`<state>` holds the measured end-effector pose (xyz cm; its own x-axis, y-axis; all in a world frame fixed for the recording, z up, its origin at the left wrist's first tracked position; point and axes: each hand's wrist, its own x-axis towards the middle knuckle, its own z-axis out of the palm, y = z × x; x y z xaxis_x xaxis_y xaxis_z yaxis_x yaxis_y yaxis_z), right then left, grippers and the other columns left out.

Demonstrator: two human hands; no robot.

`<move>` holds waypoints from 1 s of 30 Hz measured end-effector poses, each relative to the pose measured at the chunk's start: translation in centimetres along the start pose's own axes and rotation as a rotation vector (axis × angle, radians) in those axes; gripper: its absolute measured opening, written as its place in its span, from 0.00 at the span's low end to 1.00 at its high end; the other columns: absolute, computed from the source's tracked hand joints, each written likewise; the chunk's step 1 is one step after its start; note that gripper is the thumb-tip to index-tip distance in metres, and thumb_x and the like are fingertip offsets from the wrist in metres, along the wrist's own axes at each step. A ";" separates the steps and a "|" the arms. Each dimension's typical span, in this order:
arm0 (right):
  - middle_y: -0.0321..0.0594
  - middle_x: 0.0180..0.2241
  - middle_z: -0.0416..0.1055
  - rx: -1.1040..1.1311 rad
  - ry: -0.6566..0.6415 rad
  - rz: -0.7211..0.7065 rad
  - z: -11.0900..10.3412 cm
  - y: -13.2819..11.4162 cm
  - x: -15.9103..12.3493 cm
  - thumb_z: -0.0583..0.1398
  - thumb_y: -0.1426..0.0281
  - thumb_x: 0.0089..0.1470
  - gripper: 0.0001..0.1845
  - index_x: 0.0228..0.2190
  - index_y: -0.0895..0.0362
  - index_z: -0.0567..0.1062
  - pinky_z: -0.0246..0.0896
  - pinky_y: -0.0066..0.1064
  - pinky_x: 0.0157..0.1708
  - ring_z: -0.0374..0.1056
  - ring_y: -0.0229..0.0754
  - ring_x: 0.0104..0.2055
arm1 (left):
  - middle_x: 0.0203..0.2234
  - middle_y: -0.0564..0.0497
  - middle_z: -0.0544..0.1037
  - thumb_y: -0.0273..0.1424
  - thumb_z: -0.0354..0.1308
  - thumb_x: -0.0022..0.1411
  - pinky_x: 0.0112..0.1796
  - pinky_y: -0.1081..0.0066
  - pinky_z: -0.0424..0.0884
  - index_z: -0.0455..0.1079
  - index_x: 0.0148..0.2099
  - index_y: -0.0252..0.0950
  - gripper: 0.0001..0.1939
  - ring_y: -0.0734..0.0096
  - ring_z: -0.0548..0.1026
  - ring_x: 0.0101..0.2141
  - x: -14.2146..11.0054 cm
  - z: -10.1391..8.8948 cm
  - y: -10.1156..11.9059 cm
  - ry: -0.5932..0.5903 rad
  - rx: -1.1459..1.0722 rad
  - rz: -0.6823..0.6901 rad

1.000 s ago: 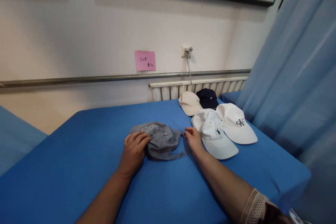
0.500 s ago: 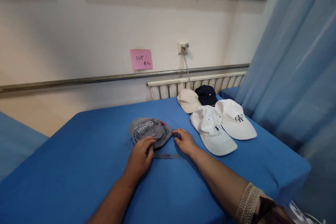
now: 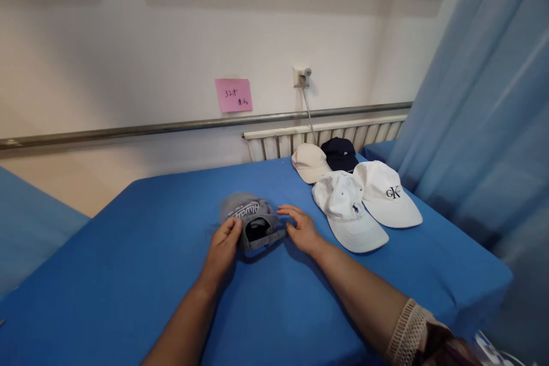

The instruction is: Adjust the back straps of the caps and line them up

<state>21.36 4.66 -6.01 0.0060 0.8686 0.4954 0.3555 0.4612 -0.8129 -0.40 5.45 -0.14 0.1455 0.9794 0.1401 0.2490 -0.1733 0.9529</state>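
A grey cap (image 3: pixel 250 215) with white lettering lies folded on the blue table (image 3: pixel 128 251), its back opening and strap facing me. My left hand (image 3: pixel 223 249) grips the cap's left rear edge with its fingertips. My right hand (image 3: pixel 300 230) holds the right rear edge by the strap, fingers curled over it. Both forearms reach in from the bottom of the view.
Two white caps (image 3: pixel 349 211) (image 3: pixel 386 191), a beige cap (image 3: pixel 309 162) and a dark navy cap (image 3: pixel 342 153) lie at the table's far right. A blue curtain (image 3: pixel 484 103) hangs on the right. A radiator (image 3: pixel 326 137), a wall socket and a pink note (image 3: pixel 234 95) are behind.
The grey cap went from spread flat to folded together, with its rear opening turned toward me. Both hands moved closer together on it.
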 end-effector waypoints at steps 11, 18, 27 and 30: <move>0.44 0.55 0.67 -0.088 -0.205 -0.197 2.0 -2.3 -1.3 0.61 0.78 0.49 0.35 0.58 0.52 0.62 0.59 0.44 0.57 0.63 0.47 0.57 | 0.24 0.51 0.79 0.40 0.71 0.43 0.26 0.73 0.69 0.73 0.32 0.33 0.18 0.72 0.73 0.22 1.4 0.5 -1.6 0.018 -0.519 -0.356; 0.46 0.54 0.65 -0.340 -0.193 -0.238 3.4 -3.6 -1.0 0.58 0.81 0.52 0.27 0.52 0.51 0.70 0.63 0.41 0.52 0.64 0.47 0.54 | 0.24 0.49 0.79 0.38 0.67 0.48 0.27 0.71 0.71 0.73 0.33 0.32 0.14 0.70 0.74 0.22 1.9 0.0 -2.3 -0.060 -0.473 -0.380; 0.39 0.40 0.73 -0.026 -0.056 0.098 5.4 -0.4 0.6 0.65 0.71 0.51 0.12 0.40 0.52 0.78 0.65 0.35 0.44 0.69 0.42 0.41 | 0.32 0.49 0.78 0.39 0.64 0.52 0.37 0.67 0.72 0.71 0.37 0.34 0.14 0.65 0.76 0.33 1.5 -1.2 -2.2 0.176 -0.144 -0.123; 0.38 0.36 0.72 0.020 -0.065 0.174 5.3 0.3 0.9 0.65 0.70 0.50 0.11 0.38 0.53 0.79 0.65 0.32 0.37 0.68 0.40 0.34 | 0.42 0.46 0.78 0.35 0.59 0.58 0.49 0.61 0.69 0.71 0.42 0.36 0.11 0.61 0.75 0.43 0.2 -1.2 -1.2 0.214 0.231 0.278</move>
<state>16.48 6.50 -7.41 0.0048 0.9451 0.3267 0.3362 0.3062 -0.8906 -1.77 5.94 -0.90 0.0417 0.8871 0.4597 0.4403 -0.4293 0.7886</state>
